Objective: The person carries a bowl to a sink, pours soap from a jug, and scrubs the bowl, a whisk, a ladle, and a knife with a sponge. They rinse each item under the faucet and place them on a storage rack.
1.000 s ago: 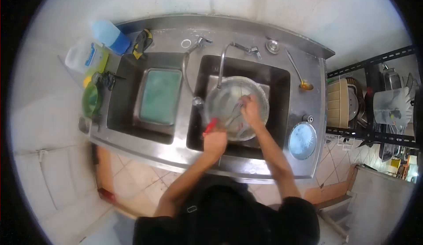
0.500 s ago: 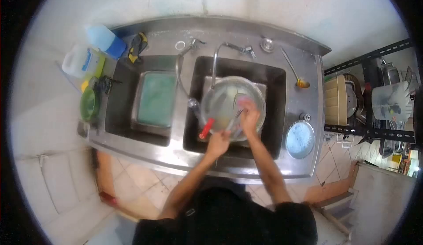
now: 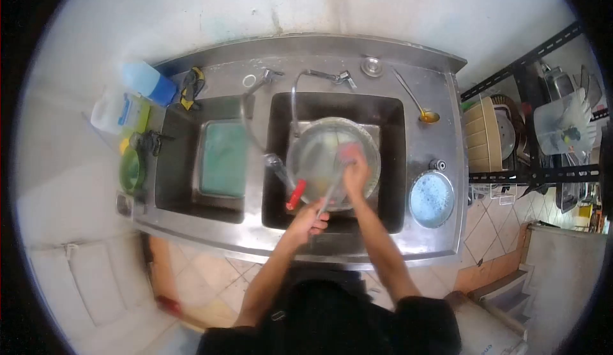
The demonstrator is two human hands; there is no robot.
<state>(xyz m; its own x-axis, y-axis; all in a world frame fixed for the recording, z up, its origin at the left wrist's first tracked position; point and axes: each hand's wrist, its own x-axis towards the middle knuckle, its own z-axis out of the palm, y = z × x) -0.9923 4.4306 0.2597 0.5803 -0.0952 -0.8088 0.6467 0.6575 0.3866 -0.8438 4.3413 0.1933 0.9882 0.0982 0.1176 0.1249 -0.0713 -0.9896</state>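
My left hand (image 3: 309, 221) is closed round the handle of a thin metal utensil (image 3: 329, 196) at the front edge of the right sink. Its far end reaches over a round metal basin (image 3: 304, 157) of cloudy water. In my right hand (image 3: 356, 175) is a pink sponge (image 3: 349, 152), held over the basin near the utensil's upper part. A red-handled item (image 3: 296, 195) leans at the basin's left front. The utensil's tip is blurred, so its kind cannot be made out.
The left sink holds a green-filled tray (image 3: 223, 159). Faucets (image 3: 343, 78) stand behind the sinks. On the right counter are a ladle (image 3: 429, 117) and a bowl of bluish suds (image 3: 431, 200). Bottles (image 3: 148, 83) and a green bowl (image 3: 131, 170) stand left; a rack (image 3: 530, 99) stands right.
My left hand has drawn the utensil back toward the sink's front edge, lower in view. My right hand still has the sponge over the basin. The view has shifted slightly.
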